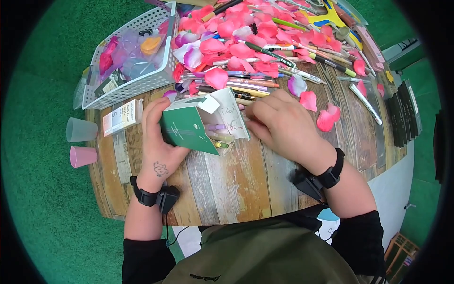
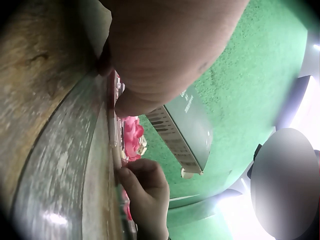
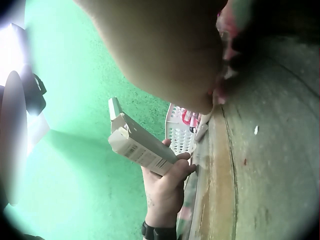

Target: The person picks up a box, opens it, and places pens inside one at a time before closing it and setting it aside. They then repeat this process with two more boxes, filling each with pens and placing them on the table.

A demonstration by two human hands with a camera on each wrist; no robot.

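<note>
My left hand (image 1: 163, 151) grips a green and white cardboard box (image 1: 187, 128) from its left side, fingers behind and thumb in front. The box is tilted, with its flap up and its open end facing right. Inside lie several pens, among them a purple pen (image 1: 216, 127) and a yellow one (image 1: 220, 145). Just right of the box, my right hand (image 1: 286, 123) is low at the near edge of a pile of pens (image 1: 241, 87), fingers bent toward the thumb. In the left wrist view the right fingertips (image 2: 125, 172) are down by the tabletop; I cannot tell whether they pinch anything.
Pink petals (image 1: 236, 47) cover the pens at the back. A white perforated basket (image 1: 127, 94) holds petals and bags at the left, with a small white box (image 1: 123, 117) before it. Two cups, one clear (image 1: 81, 130), one pink (image 1: 82, 156), and black packs (image 1: 404, 116) are at the edges.
</note>
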